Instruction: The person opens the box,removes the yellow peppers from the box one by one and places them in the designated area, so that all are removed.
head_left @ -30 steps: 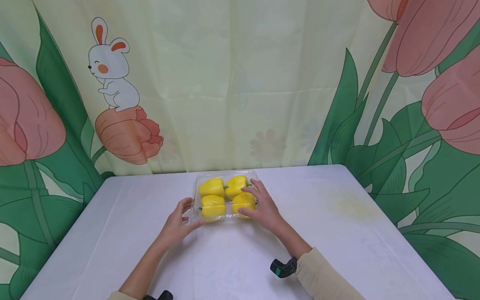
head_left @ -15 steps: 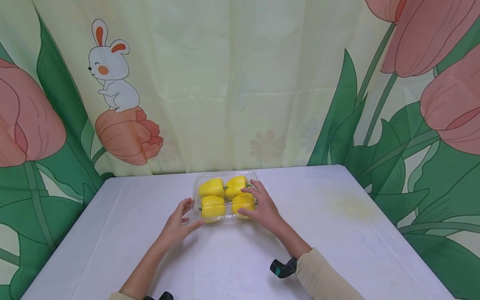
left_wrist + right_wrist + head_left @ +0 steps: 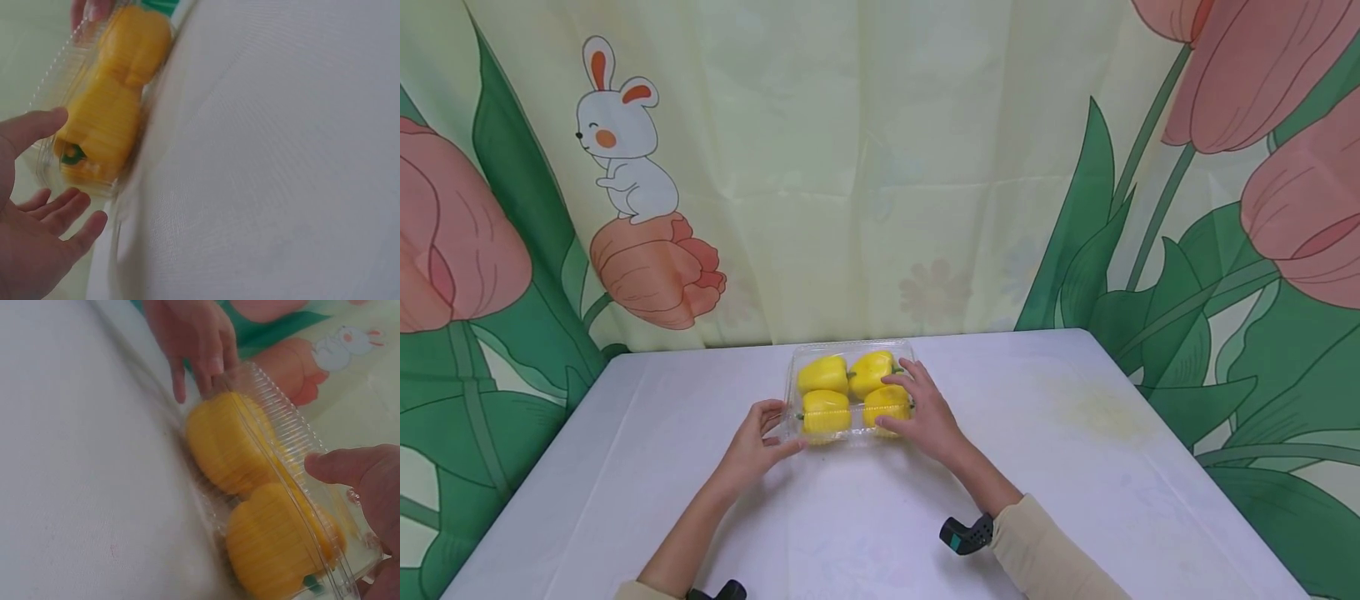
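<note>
Several yellow bell peppers (image 3: 826, 412) with green stems sit inside a clear plastic container (image 3: 857, 421) at the table's back edge. My left hand (image 3: 754, 446) is at its left end, with the thumb against the near corner. In the left wrist view those fingers are relaxed and spread beside the container's end (image 3: 50, 81). My right hand (image 3: 928, 421) grips the right end. The right wrist view has its thumb (image 3: 340, 465) over the top of the ridged edge, and its other fingertips show behind the clear plastic.
A white cloth covers the table (image 3: 865, 517). Behind it hangs a curtain (image 3: 880, 208) printed with tulips and a rabbit. Black wrist devices (image 3: 967, 535) show on both forearms.
The left hand's fingers shift very slightly at the container's left side. The right hand, the container and the peppers stay in place.
</note>
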A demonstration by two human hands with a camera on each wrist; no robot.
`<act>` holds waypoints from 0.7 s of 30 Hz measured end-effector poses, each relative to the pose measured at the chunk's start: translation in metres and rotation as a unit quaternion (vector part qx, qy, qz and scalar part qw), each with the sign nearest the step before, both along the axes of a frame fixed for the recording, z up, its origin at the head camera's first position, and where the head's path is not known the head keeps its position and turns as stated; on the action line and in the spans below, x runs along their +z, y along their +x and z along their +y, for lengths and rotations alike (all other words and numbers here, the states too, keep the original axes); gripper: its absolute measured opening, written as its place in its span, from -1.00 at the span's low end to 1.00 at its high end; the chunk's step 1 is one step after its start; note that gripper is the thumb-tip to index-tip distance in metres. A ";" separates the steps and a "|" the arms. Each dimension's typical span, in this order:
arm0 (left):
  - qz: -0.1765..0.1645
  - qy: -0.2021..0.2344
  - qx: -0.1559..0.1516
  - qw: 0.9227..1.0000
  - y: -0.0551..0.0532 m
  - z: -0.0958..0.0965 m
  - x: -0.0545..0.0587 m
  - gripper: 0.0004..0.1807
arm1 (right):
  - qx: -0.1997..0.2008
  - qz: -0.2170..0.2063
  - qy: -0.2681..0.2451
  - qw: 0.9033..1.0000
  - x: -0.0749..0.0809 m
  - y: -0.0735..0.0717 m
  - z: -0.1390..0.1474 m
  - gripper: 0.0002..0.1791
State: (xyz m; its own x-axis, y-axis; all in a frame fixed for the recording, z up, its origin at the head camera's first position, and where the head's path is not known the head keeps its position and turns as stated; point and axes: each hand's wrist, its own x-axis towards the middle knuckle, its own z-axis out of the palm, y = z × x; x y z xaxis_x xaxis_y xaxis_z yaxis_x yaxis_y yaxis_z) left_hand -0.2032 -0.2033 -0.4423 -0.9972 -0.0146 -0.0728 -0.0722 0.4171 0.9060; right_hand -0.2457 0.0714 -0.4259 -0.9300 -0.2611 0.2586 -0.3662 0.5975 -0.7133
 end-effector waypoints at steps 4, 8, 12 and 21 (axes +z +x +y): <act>-0.011 0.022 0.006 1.000 -0.001 0.000 0.002 -0.14 | -0.004 0.000 0.007 1.000 0.001 0.000 -0.001 -0.40; -0.029 0.033 0.013 0.999 0.000 0.000 0.003 -0.18 | -0.002 0.003 0.013 1.000 0.001 0.001 -0.002 -0.40; -0.029 0.044 0.013 0.999 -0.001 0.001 0.002 -0.22 | 0.001 0.005 0.026 1.000 0.001 0.001 -0.003 -0.40; -0.015 0.036 0.009 0.999 -0.002 0.001 -0.003 -0.29 | 0.011 0.024 0.041 0.999 0.000 0.002 -0.002 -0.42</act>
State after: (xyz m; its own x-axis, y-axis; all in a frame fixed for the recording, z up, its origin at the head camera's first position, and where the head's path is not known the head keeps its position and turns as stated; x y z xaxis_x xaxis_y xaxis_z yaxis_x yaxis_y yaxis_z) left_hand -0.2049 -0.2024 -0.4449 -0.9942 -0.0266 -0.1044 -0.1071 0.3498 0.9307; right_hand -0.2433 0.0690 -0.4255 -0.9110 -0.3031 0.2795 -0.4121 0.6452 -0.6434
